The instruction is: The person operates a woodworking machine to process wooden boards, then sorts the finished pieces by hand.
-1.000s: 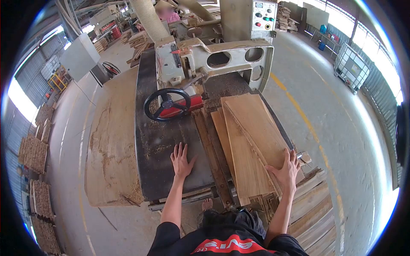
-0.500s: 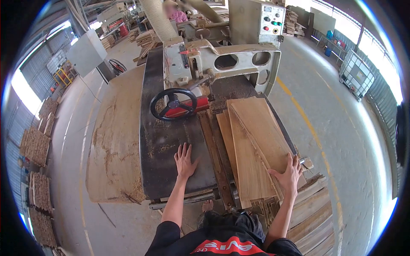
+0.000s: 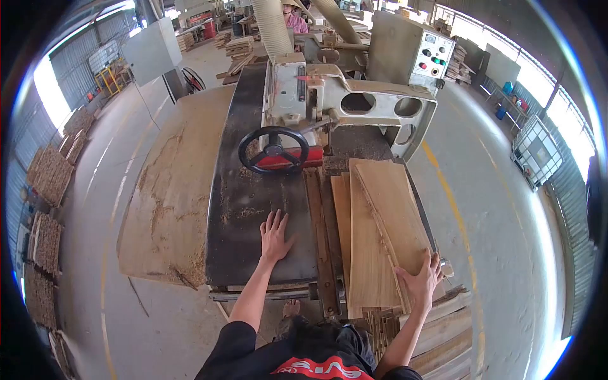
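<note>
My left hand lies flat with fingers spread on the dark metal machine table, below the black handwheel. On the right side of the table, my right hand rests with spread fingers on the near end of the top wooden board. That board has a rough edge and lies over other boards. A rusty metal rail runs between my left hand and the boards.
The machine's pale cast frame and control box stand beyond the boards. A wooden side surface with sawdust adjoins on the left. Stacked planks lie low at the right. A person is in the background.
The camera view has shifted, so the machine and boards sit further right in the picture. Both hands keep nearly the same places on the table and board.
</note>
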{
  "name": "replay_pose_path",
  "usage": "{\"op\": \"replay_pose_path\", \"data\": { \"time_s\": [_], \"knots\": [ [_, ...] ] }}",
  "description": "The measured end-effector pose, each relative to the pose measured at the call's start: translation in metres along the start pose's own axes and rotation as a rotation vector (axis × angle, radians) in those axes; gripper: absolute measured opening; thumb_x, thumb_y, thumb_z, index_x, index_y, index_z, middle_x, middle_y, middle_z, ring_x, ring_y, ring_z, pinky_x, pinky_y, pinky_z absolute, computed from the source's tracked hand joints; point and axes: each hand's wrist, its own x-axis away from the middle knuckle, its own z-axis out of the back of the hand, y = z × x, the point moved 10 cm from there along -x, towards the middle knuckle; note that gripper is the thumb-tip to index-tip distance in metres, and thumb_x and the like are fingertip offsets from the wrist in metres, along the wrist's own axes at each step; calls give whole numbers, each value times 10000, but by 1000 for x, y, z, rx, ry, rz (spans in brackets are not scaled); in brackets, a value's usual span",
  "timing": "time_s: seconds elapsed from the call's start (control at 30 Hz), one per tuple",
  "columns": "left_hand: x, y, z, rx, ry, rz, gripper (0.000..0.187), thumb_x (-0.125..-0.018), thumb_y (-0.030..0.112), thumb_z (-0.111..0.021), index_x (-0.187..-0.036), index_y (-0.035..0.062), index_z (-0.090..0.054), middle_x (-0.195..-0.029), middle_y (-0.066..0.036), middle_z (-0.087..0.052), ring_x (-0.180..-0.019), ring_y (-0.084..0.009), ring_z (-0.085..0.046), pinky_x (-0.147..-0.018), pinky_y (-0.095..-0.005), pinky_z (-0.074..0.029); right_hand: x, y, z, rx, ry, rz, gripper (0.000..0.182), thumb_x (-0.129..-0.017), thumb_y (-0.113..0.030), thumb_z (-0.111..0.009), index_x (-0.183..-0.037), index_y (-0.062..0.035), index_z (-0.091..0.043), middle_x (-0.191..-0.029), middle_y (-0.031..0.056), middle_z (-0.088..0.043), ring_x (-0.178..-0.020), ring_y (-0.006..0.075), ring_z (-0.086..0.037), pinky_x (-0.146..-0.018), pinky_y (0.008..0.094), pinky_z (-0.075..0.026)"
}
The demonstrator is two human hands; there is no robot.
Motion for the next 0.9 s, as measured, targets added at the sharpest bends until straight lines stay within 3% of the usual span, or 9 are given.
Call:
{"op": "replay_pose_path", "data": {
  "time_s": [0.7,0.9],
  "knots": [
    [-1,1,0,12,-14,18,796,-1012,583,-698,-1620,108,-501,-1725,-166,-395,-1610,-397,-302,-1272,-618,-256,-2,8,-6,-6,44,2,1328,-616,-686,-950,-1671,-104,-393,-1717,303,-321,-1616,465,-259,-1314,643,-152],
    [-2,0,0,5,-12,21,795,-1015,590,-690,-1621,112,-501,-1727,-165,-392,-1617,-391,-292,-1278,-609,-257,-3,13,-11,-1,81,44,1317,-624,-694,-940,-1669,-106,-394,-1715,306,-324,-1614,469,-258,-1300,671,-156]
  ]
}}
